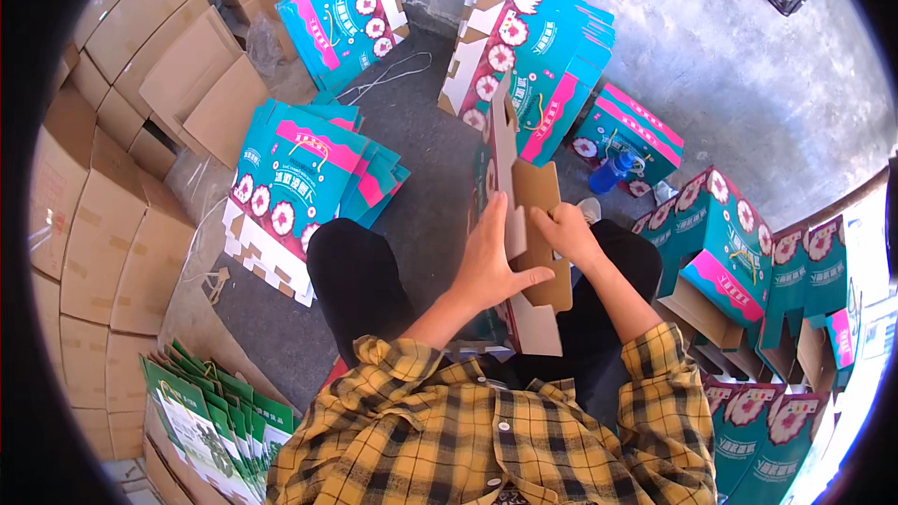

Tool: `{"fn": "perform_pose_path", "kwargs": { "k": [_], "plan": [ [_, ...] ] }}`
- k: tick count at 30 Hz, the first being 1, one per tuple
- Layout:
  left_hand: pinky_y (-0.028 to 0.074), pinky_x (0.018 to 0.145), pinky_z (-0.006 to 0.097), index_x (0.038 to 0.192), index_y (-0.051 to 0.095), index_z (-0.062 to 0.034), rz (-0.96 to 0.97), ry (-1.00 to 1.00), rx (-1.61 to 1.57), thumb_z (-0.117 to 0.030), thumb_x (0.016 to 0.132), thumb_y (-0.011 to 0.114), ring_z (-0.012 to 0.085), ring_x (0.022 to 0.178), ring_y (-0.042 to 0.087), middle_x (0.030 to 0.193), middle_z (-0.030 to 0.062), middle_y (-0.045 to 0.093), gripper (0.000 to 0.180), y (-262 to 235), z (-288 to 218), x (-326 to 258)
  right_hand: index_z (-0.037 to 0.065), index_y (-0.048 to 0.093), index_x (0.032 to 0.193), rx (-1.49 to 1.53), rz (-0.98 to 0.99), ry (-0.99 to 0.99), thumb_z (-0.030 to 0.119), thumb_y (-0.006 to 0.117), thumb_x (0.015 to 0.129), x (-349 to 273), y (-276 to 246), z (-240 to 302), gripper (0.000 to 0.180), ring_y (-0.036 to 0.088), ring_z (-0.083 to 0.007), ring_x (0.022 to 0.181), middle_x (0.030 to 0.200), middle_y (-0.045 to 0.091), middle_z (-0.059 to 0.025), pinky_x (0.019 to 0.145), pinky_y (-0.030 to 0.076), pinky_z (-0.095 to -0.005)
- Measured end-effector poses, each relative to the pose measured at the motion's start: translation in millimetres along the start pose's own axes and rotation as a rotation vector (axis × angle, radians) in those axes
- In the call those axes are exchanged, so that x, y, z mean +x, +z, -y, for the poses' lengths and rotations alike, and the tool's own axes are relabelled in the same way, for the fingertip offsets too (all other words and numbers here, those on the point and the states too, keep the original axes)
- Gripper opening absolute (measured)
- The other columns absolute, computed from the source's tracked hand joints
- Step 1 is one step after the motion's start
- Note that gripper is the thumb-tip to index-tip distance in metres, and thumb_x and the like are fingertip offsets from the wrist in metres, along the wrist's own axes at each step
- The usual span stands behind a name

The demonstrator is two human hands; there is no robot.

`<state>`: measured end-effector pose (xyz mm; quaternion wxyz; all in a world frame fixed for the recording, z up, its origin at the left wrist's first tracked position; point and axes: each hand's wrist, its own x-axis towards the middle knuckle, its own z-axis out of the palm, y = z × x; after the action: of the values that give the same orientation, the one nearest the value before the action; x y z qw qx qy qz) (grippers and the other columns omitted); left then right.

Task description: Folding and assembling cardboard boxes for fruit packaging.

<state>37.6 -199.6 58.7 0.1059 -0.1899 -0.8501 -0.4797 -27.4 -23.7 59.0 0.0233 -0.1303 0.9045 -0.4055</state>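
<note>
Over the lap, near centre, both hands grasp a half-folded teal carton [524, 224]: the left hand [491, 257] lies flat on its side panel, the right hand [564, 229] pinches a brown flap. It looks light, stiff along creases, easily bent; best held at panel edges.

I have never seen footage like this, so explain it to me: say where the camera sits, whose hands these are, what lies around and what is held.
There is no machine here. The single picture comes from a wide fisheye camera worn on a person's head, looking down, so edges curve. The left hand and right hand both grip a partly folded carton above the lap, its brown inside showing. On the concrete floor lie stacks of flat teal and pink cartons, some already folded boxes at the right, plain brown boxes at the left, green flat cartons and a blue bottle.
</note>
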Motion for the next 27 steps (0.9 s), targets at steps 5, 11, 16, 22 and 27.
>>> {"fn": "perform_pose_path", "kwargs": {
  "k": [5,11,16,22,27],
  "plan": [
    [0.031,0.109,0.043,0.144,0.014,0.0058,-0.079,-0.12,0.054,-0.026,0.082,0.066,0.0415,0.134,0.031,0.145,0.0291,0.026,0.087,16.8,30.2,-9.0,-0.008,0.062,0.073,-0.048,0.056,0.05,0.028,0.054,0.088,1.2,1.3,11.3,0.039,0.062,-0.0423,0.066,0.067,0.059,-0.0279,0.059,0.048,-0.0457],
    [0.036,0.106,0.043,0.145,0.02,0.0016,-0.09,-0.073,0.146,-0.005,0.087,0.047,0.0431,0.13,0.035,0.142,0.0283,0.03,0.064,20.3,47.7,-11.7,-0.009,0.061,0.069,-0.124,0.001,0.107,0.028,0.054,0.087,10.3,1.0,-9.9,0.041,0.061,-0.044,0.069,0.067,0.057,-0.03,0.062,0.048,-0.0476],
    [0.037,0.103,0.044,0.142,0.032,-0.0039,0.057,-0.106,0.183,-0.003,0.087,0.051,0.0436,0.127,0.04,0.142,0.0273,0.032,0.058,-22.7,48.8,-46.7,-0.009,0.062,0.066,-0.169,-0.21,0.196,0.035,0.055,0.086,49.9,-31.5,-78.0,0.049,0.063,-0.04,0.06,0.062,0.057,-0.0285,0.057,0.049,-0.0447],
    [0.035,0.103,0.048,0.136,0.045,-0.0128,0.154,0.18,0.367,-0.001,0.072,0.065,0.0395,0.126,0.041,0.139,0.0226,0.038,0.068,-20.7,50.8,-53.6,-0.008,0.064,0.068,-0.218,-0.169,0.183,0.035,0.054,0.085,68.4,-18.8,-79.0,0.048,0.064,-0.0416,0.068,0.067,0.061,-0.0279,0.067,0.05,-0.0471],
    [0.03,0.107,0.05,0.138,0.045,-0.0177,0.351,0.165,0.412,-0.016,0.067,0.075,0.0379,0.132,0.035,0.145,0.0204,0.032,0.077,-26.8,52.2,-45.3,-0.009,0.065,0.075,-0.189,-0.137,0.277,0.035,0.054,0.084,74.1,-14.9,-93.7,0.047,0.064,-0.0433,0.078,0.075,0.062,-0.0307,0.074,0.05,-0.0478]
  ]
}}
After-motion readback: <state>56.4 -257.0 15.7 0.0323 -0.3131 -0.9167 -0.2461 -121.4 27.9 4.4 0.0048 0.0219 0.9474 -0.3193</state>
